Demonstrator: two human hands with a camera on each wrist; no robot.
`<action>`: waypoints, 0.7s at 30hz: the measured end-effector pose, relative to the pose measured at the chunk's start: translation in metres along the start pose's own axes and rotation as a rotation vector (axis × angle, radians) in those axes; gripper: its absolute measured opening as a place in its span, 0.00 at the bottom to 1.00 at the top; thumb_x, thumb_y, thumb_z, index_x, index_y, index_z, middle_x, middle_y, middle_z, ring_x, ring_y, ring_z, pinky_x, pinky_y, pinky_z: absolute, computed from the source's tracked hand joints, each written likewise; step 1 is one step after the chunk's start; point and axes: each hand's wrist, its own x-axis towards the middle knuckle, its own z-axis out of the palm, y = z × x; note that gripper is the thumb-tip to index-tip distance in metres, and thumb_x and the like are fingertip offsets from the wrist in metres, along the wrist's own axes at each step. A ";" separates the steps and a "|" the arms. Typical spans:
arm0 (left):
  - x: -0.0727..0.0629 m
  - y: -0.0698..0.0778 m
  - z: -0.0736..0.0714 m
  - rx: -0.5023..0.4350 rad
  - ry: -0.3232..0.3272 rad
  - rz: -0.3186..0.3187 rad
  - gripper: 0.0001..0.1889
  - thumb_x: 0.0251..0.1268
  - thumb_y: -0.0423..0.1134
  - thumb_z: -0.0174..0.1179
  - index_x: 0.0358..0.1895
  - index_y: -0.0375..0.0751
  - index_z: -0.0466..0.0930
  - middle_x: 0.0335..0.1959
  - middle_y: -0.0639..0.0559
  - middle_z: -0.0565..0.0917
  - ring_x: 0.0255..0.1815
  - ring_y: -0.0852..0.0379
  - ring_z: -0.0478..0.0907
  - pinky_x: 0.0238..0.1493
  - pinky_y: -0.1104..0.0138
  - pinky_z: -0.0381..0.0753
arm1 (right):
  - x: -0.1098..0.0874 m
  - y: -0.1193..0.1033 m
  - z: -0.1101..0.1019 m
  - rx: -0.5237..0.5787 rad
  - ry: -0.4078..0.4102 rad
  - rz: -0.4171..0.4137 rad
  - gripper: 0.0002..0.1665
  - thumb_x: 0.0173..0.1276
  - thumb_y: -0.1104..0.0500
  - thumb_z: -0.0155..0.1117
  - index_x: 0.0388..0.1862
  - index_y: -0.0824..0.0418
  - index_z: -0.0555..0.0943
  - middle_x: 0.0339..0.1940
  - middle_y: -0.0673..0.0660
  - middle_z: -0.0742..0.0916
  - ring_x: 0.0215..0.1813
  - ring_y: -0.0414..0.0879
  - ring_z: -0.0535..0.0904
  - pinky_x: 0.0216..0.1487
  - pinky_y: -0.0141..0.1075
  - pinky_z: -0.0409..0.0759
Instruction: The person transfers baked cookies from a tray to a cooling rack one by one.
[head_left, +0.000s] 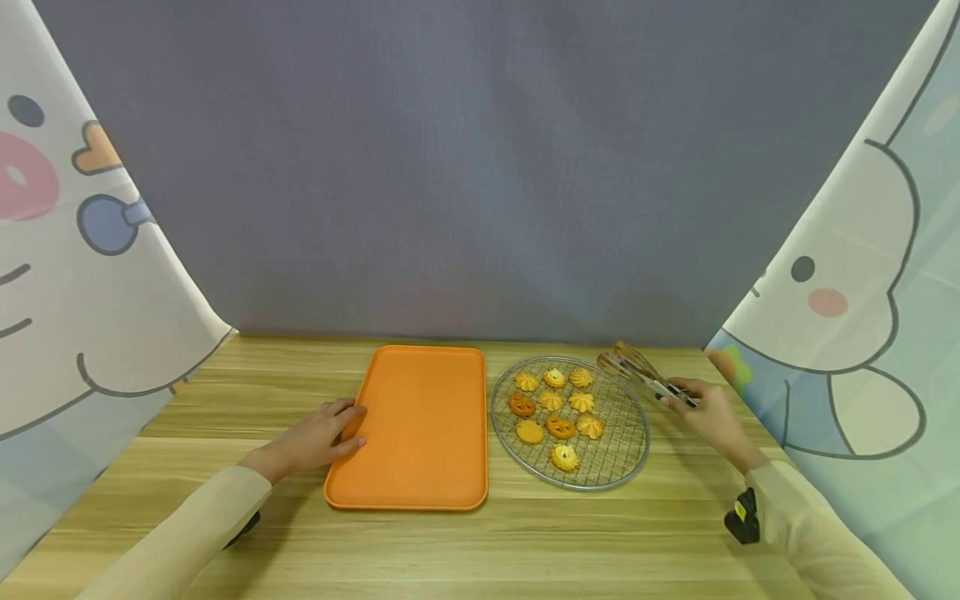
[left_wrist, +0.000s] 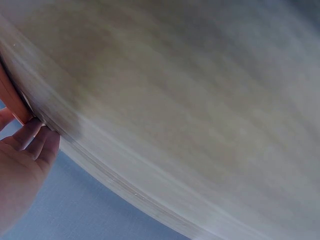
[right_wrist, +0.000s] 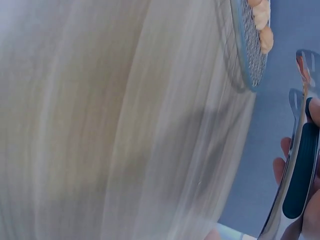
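An orange tray (head_left: 427, 425) lies on the wooden table, and my left hand (head_left: 311, 440) holds its left rim. In the left wrist view the fingers (left_wrist: 47, 142) bend against the tray's edge, with the thumb partly cut off. On the right, my right hand (head_left: 712, 421) grips metal serving tongs (head_left: 641, 371) with dark handle pads. The two tong heads stand apart with nothing between them, above the far right rim of a round wire rack (head_left: 626, 446). Several cookies sit on the rack, among them a pretzel-shaped one (head_left: 559, 427) and a piped one (head_left: 565, 457).
The rack stands close beside the tray's right edge. A grey cloth panel (head_left: 465, 183) rises behind the table (head_left: 525, 550). Printed cartoon curtains flank both sides, the right one (head_left: 855, 275) near my right hand.
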 end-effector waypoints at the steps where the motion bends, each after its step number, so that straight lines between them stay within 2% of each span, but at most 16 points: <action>1: 0.000 0.000 0.000 -0.001 0.000 0.000 0.29 0.64 0.51 0.53 0.60 0.31 0.68 0.59 0.31 0.68 0.60 0.33 0.65 0.56 0.43 0.67 | 0.000 0.002 0.000 -0.011 0.005 0.017 0.19 0.54 0.69 0.67 0.45 0.78 0.78 0.38 0.74 0.83 0.38 0.65 0.80 0.31 0.40 0.80; 3: 0.000 0.000 0.000 0.001 0.001 0.000 0.29 0.64 0.51 0.53 0.60 0.32 0.68 0.59 0.31 0.68 0.60 0.33 0.66 0.56 0.43 0.67 | 0.000 0.005 -0.002 -0.034 0.010 0.057 0.20 0.55 0.67 0.67 0.46 0.77 0.78 0.40 0.75 0.83 0.38 0.63 0.81 0.31 0.38 0.79; 6: 0.000 0.000 0.000 0.003 0.002 0.001 0.29 0.64 0.51 0.53 0.60 0.32 0.68 0.59 0.31 0.68 0.60 0.33 0.66 0.56 0.43 0.66 | 0.001 0.009 -0.002 -0.070 0.016 0.098 0.20 0.56 0.65 0.67 0.46 0.76 0.78 0.39 0.74 0.83 0.29 0.48 0.79 0.27 0.33 0.74; 8: 0.000 0.000 0.000 0.005 0.002 0.001 0.29 0.64 0.51 0.54 0.60 0.32 0.68 0.59 0.30 0.68 0.60 0.32 0.65 0.56 0.43 0.66 | 0.002 0.012 -0.002 -0.092 0.020 0.119 0.21 0.56 0.64 0.67 0.46 0.75 0.78 0.38 0.73 0.84 0.23 0.38 0.73 0.25 0.30 0.69; 10: 0.000 0.000 0.000 0.006 0.000 0.001 0.29 0.64 0.51 0.53 0.60 0.31 0.68 0.59 0.30 0.68 0.60 0.32 0.65 0.56 0.43 0.66 | 0.002 0.014 -0.002 -0.101 0.013 0.138 0.21 0.57 0.64 0.67 0.47 0.75 0.78 0.35 0.72 0.84 0.19 0.32 0.66 0.23 0.30 0.65; 13: 0.000 0.000 0.000 0.003 0.000 0.000 0.29 0.64 0.51 0.53 0.60 0.31 0.68 0.59 0.30 0.68 0.60 0.32 0.65 0.56 0.42 0.66 | 0.001 0.017 -0.001 -0.119 0.004 0.160 0.20 0.57 0.63 0.66 0.46 0.76 0.78 0.31 0.70 0.84 0.16 0.33 0.62 0.20 0.31 0.63; 17: -0.001 0.001 0.000 0.003 0.002 0.004 0.29 0.64 0.50 0.54 0.60 0.31 0.68 0.59 0.30 0.68 0.60 0.32 0.65 0.56 0.42 0.66 | 0.000 0.022 0.002 -0.151 0.009 0.169 0.18 0.55 0.65 0.67 0.42 0.77 0.79 0.31 0.70 0.84 0.20 0.39 0.70 0.22 0.34 0.68; 21: 0.000 0.001 0.000 0.001 0.006 0.005 0.28 0.64 0.50 0.54 0.60 0.31 0.68 0.59 0.30 0.68 0.60 0.32 0.65 0.56 0.42 0.66 | -0.002 0.028 0.003 -0.163 0.006 0.187 0.18 0.54 0.67 0.67 0.41 0.79 0.79 0.34 0.73 0.84 0.25 0.46 0.76 0.24 0.35 0.72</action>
